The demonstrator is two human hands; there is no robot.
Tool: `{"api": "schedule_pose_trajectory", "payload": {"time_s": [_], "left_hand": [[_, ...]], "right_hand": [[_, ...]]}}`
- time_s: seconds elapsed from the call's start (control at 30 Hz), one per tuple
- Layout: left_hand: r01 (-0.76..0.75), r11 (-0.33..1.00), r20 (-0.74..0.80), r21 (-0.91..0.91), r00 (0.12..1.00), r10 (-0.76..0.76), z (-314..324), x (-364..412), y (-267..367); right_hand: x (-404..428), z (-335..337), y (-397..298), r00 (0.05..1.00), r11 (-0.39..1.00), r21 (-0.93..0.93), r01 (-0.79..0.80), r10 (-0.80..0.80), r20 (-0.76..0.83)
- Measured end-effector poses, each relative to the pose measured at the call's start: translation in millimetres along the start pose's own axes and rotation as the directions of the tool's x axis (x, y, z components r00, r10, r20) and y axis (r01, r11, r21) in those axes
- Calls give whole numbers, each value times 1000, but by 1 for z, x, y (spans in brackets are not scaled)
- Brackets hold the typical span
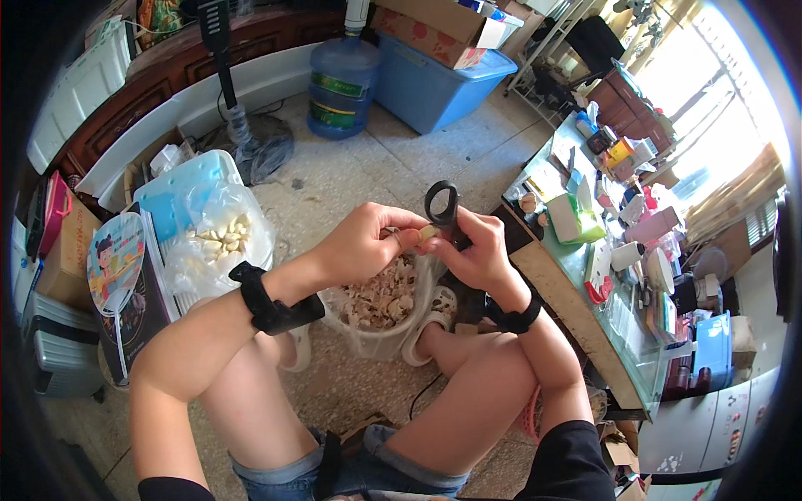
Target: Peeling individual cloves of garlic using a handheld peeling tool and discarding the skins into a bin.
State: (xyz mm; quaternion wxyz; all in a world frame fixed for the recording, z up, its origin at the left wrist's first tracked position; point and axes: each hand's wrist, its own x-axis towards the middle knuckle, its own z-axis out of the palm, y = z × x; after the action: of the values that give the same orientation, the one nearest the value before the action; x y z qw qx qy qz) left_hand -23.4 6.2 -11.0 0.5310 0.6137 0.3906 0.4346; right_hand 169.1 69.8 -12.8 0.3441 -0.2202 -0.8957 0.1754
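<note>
My left hand (366,241) pinches one side of a garlic clove (428,233) between thumb and fingertips. My right hand (479,250) holds a pair of black-handled scissors (442,203), one handle loop pointing up, and its fingertips touch the same clove. The blades are mostly hidden by the fingers. Below both hands stands a bin lined with a clear plastic bag (369,341), and dry garlic skins (385,297) fill much of it. To the left, peeled garlic cloves (224,239) lie in an open plastic bag (191,272).
A hand fan (116,260) lies at the left beside a light-blue lid (188,181). Ahead stand a blue water bottle (343,87) and a blue storage box (432,87). A cluttered glass-topped table (576,275) runs along the right. My feet in clogs (442,307) flank the bin.
</note>
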Motion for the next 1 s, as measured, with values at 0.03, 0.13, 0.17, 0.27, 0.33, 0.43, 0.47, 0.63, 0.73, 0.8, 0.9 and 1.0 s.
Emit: {"api": "schedule_pose_trajectory", "payload": {"time_s": [0.03, 0.13, 0.17, 0.27, 0.33, 0.43, 0.47, 0.63, 0.73, 0.8, 0.9, 1.0], "left_hand": [[-4, 1000, 1, -1, 1000, 4, 0, 0, 0], [11, 1000, 20, -13, 1000, -11, 0, 0, 0], [1, 1000, 25, -20, 1000, 0, 0, -1, -1], [24, 997, 42, -68, 999, -21, -1, 0, -5], [59, 992, 56, -107, 997, -54, -1, 0, -7], [47, 991, 46, -123, 998, -41, 0, 1, -6], [50, 989, 53, -141, 998, -43, 0, 1, -5], [80, 991, 107, -107, 992, -69, -1, 0, 3], [134, 959, 105, -250, 988, -110, -4, 0, -4], [164, 897, 109, -411, 985, -131, -9, 2, -6], [128, 861, 52, -493, 992, -118, -15, 5, -5], [131, 857, 49, -499, 991, -124, -17, 4, -3]], "right_hand": [[0, 0, -1, 1000, 1000, -4, 1, -1, 0], [2, -1, -7, 1000, 999, 41, 3, -2, -13], [3, -2, -8, 1000, 999, 42, 6, -5, -12], [4, -2, -9, 999, 998, 60, 25, -23, -30], [4, -2, -9, 998, 998, 57, 35, -32, -53], [2, -3, -8, 999, 1000, 21, 22, -21, -44], [1, -4, -7, 999, 1000, 20, 22, -22, -44], [-1, -1, -2, 999, 1000, 27, -3, 4, -44], [1, 0, -6, 997, 998, 44, 38, -35, -74], [2, -2, -8, 993, 995, 18, 95, -94, -77], [3, -5, -12, 988, 990, -2, 139, -138, -68], [1, -2, -12, 996, 998, 34, 44, -42, -74]]}}
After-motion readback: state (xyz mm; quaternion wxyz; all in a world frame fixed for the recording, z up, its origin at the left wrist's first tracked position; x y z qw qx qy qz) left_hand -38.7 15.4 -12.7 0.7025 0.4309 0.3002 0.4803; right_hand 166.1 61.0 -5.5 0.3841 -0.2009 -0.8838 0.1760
